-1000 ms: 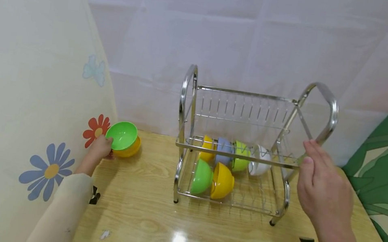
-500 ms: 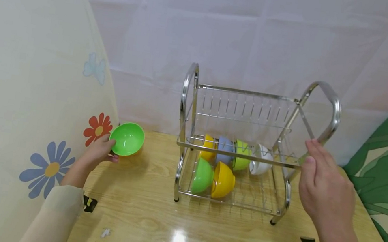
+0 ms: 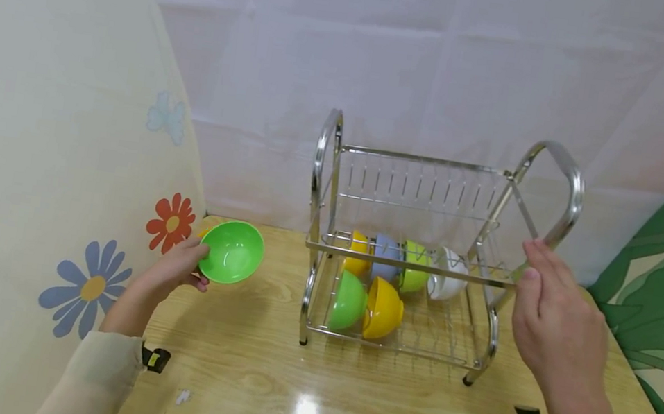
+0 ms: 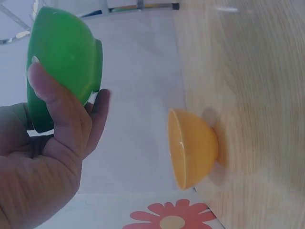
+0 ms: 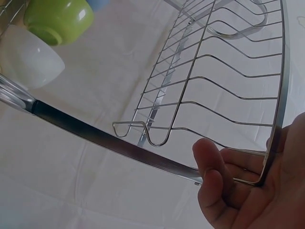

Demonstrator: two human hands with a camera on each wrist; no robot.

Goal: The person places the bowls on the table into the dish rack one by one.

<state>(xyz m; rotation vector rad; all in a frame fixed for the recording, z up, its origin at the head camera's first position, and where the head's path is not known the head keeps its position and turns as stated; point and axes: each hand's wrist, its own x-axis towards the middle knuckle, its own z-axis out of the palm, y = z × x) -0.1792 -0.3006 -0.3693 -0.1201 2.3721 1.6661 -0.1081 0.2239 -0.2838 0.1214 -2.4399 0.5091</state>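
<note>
My left hand (image 3: 176,265) pinches a green bowl (image 3: 233,253) by its rim, thumb inside and fingers underneath. The bowl hangs tilted above the table, left of a two-tier metal dish rack (image 3: 406,267). Beneath and behind it, a yellow-orange bowl (image 4: 193,149) stands upright on the table, mostly hidden in the head view. At the rack's front right corner, my right hand (image 3: 558,324) grips the upper tier's frame; the right wrist view shows its fingers curled round the corner.
On the lower tier, a yellow bowl (image 3: 356,255), a blue one (image 3: 386,259), a lime-green one (image 3: 415,268) and a white one (image 3: 447,275) form the back row. A green bowl (image 3: 348,301) and a yellow bowl (image 3: 384,310) sit in front. Flowered sheets flank the table (image 3: 260,372).
My left hand has lifted the green bowl off the yellow one and carried it right, toward the rack. My right hand keeps its hold on the rack corner.
</note>
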